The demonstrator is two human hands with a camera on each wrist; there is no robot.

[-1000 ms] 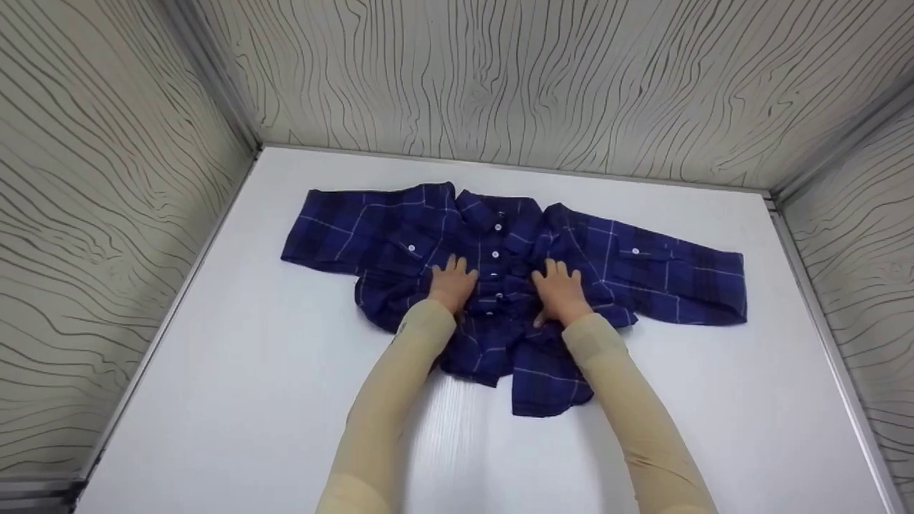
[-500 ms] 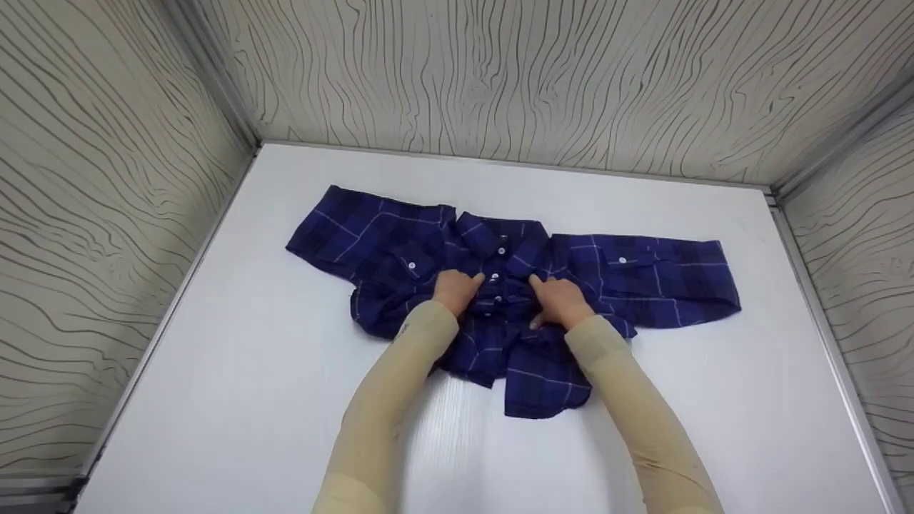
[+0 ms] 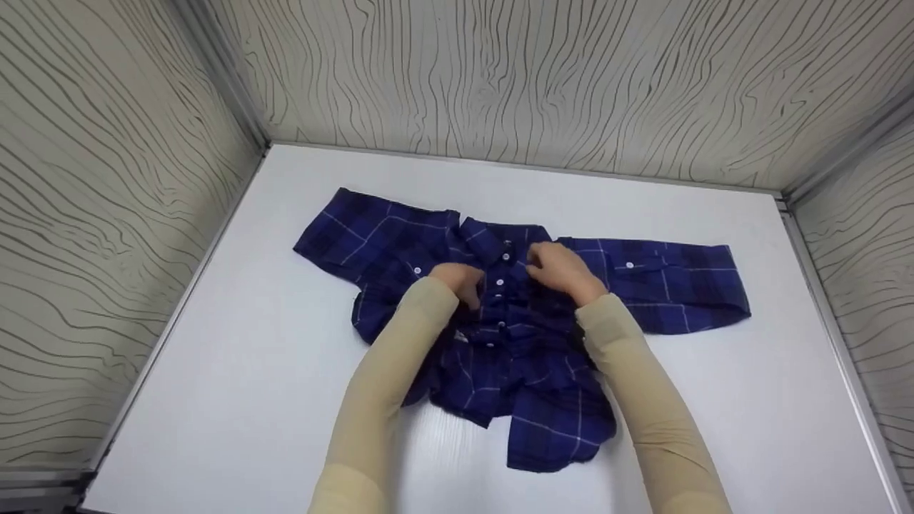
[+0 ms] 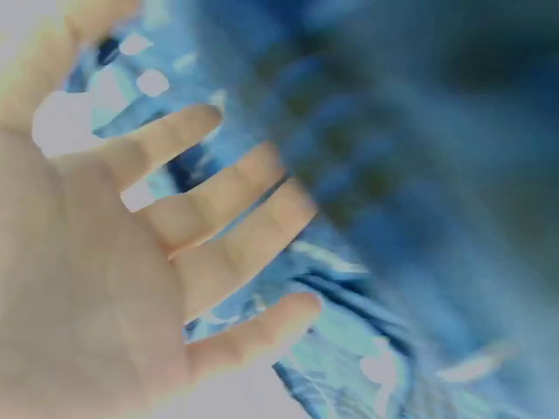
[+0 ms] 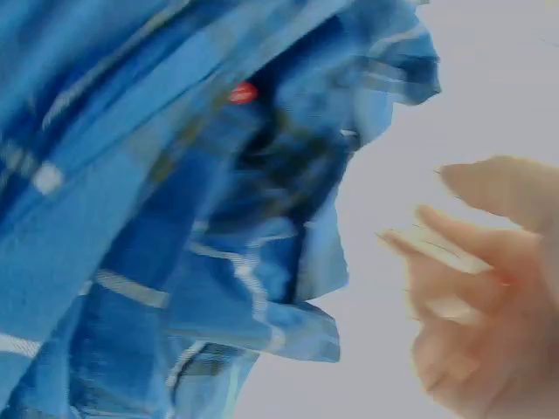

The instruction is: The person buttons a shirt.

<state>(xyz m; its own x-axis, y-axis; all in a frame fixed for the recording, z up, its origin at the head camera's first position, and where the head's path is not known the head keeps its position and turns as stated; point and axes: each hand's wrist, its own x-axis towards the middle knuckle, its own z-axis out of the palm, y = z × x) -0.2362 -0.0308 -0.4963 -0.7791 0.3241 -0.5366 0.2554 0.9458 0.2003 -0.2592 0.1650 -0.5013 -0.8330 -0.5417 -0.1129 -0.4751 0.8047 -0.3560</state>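
A dark blue plaid button-up shirt [image 3: 525, 357] lies front up, its sleeves spread to both sides and its body bunched up in folds. Over the left chest area, near the button row, is my left hand [image 3: 457, 280]. In the left wrist view this hand [image 4: 131, 253] has its fingers extended and spread, with blurred blue cloth beyond them. My right hand [image 3: 564, 270] is over the shirt just right of the collar. Seen from the right wrist, the right hand [image 5: 489, 288] has loosely bent fingers with nothing between them, apart from the hanging folds of the shirt [image 5: 201, 253].
The shirt lies on a white table [image 3: 235, 385] with a metal edge trim. Panels with a wood-grain line pattern, such as the back wall [image 3: 500, 78], enclose it at the back and both sides.
Both hands gripped the shirt front half a second ago and have since let go. The shirt first slid toward me at the collar; now its lower part reaches farther toward me. The right hand moved up.
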